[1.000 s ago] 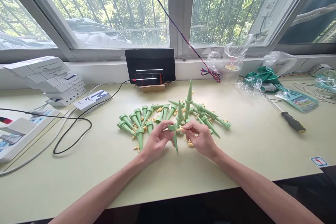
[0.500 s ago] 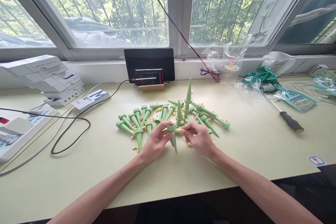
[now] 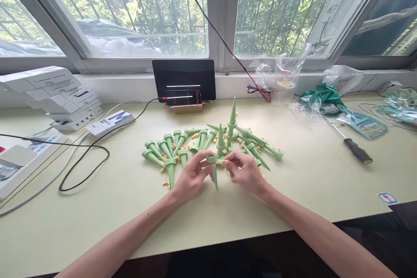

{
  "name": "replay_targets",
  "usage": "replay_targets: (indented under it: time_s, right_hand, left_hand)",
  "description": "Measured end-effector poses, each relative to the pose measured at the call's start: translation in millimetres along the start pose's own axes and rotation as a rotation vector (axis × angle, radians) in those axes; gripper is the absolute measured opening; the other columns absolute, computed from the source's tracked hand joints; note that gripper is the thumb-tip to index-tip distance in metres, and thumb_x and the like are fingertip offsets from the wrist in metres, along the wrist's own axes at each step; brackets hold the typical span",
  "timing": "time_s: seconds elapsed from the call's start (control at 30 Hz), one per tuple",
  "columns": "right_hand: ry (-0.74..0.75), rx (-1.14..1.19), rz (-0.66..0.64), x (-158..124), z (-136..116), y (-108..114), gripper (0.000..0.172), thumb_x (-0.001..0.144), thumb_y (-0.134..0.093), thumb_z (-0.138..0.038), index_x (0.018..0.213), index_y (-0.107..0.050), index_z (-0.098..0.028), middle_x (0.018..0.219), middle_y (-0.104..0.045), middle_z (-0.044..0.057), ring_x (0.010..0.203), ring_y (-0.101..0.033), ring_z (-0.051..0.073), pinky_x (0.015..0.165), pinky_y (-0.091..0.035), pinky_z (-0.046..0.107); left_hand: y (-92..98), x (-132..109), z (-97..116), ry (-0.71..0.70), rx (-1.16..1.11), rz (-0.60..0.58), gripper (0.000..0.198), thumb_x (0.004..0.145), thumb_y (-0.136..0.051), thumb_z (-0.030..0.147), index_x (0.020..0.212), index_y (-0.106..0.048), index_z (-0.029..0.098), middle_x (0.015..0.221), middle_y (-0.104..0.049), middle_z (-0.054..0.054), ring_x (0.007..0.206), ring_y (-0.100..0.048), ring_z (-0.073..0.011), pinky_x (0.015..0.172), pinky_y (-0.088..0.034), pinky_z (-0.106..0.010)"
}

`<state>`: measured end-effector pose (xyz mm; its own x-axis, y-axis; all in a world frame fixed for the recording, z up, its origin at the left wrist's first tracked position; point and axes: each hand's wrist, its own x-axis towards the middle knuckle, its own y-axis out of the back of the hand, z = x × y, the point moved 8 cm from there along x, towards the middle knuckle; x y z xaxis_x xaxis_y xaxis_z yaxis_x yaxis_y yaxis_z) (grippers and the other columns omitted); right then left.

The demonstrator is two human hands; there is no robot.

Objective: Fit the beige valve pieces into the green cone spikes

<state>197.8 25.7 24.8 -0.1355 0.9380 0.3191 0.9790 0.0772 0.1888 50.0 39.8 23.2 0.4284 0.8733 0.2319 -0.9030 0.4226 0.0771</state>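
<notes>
My left hand is closed on a green plastic cone spike that points down, gripping its ring-shaped top. My right hand pinches a small yellow peg against the side of that ring. Right behind my hands lies a pile of several more green spikes, some flat on the pale table and a few standing upright. Small yellow pegs are scattered among them.
A phone on a wooden stand leans before a dark tablet at the window sill. White boxes and a power strip with black cable lie left. A screwdriver and plastic bags lie right.
Only the view has drifted slightly; my hands keep the same grip on the spike and the yellow peg.
</notes>
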Motion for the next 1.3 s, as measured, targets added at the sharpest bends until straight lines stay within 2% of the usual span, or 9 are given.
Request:
replay_targets:
  time_s: [0.2,0.37,0.5,0.63,0.83,1.13,1.3]
  right_hand:
    - [0.021,-0.097,-0.012,1,-2,-1,0.024,0.096,-0.054,-0.039,0.080,-0.055,-0.021,0.057,-0.050,-0.003,0.049,-0.047,0.012,0.046,-0.040,0.025]
    - [0.132,-0.205,-0.009,2,-9,-2,0.018,0.098,-0.052,-0.033,0.091,-0.063,-0.020,0.075,-0.060,0.002,0.059,-0.053,0.013,0.057,-0.045,0.027]
    - [0.201,-0.266,-0.028,2,-12,-3,0.016,0.098,-0.052,-0.031,0.098,-0.066,-0.021,0.084,-0.062,0.004,0.063,-0.055,0.014,0.059,-0.045,0.028]
    - [0.244,-0.299,-0.038,1,-14,-4,0.017,0.099,-0.050,-0.029,0.097,-0.066,-0.021,0.085,-0.061,0.005,0.068,-0.056,0.015,0.059,-0.044,0.027]
    - [0.281,-0.342,-0.033,1,-18,-4,0.020,0.100,-0.047,-0.027,0.089,-0.062,-0.021,0.077,-0.057,0.003,0.066,-0.052,0.016,0.060,-0.041,0.028]
    - [0.291,-0.371,-0.035,-1,-15,-3,0.021,0.101,-0.045,-0.027,0.089,-0.062,-0.021,0.078,-0.058,0.004,0.067,-0.052,0.016,0.061,-0.041,0.028]
    - [0.285,-0.368,-0.034,-1,-16,-3,0.021,0.100,-0.046,-0.026,0.086,-0.061,-0.021,0.074,-0.056,0.003,0.065,-0.050,0.016,0.060,-0.040,0.028]
  left_hand:
    - [3.1,0,-1,0.097,-0.017,0.061,0.027,0.089,-0.066,0.034,0.112,-0.060,0.022,0.078,-0.059,0.001,0.064,-0.057,-0.0113,0.064,-0.052,-0.027]
    - [2.6,3,-13,0.215,-0.228,0.042,0.027,0.088,-0.067,0.039,0.107,-0.057,0.022,0.082,-0.062,0.000,0.066,-0.057,-0.0111,0.063,-0.052,-0.027]
    - [1.4,4,-20,0.284,-0.410,0.038,0.030,0.084,-0.072,0.038,0.101,-0.056,0.020,0.073,-0.059,0.003,0.055,-0.053,-0.0090,0.055,-0.053,-0.026]
    - [-0.1,4,-23,0.312,-0.445,0.020,0.030,0.085,-0.070,0.040,0.098,-0.053,0.019,0.066,-0.054,0.004,0.047,-0.051,-0.0088,0.045,-0.049,-0.024]
    - [-1.1,4,-20,0.288,-0.382,-0.005,0.032,0.086,-0.069,0.043,0.097,-0.051,0.019,0.063,-0.052,0.005,0.048,-0.053,-0.0090,0.046,-0.050,-0.023]
    - [-3.6,3,-8,0.161,-0.179,-0.053,0.030,0.089,-0.064,0.045,0.102,-0.053,0.020,0.072,-0.058,0.004,0.049,-0.057,-0.0099,0.049,-0.053,-0.027]
    - [-2.0,2,-6,0.119,-0.096,-0.054,0.029,0.092,-0.061,0.043,0.106,-0.053,0.020,0.069,-0.058,0.003,0.049,-0.058,-0.0109,0.049,-0.052,-0.026]
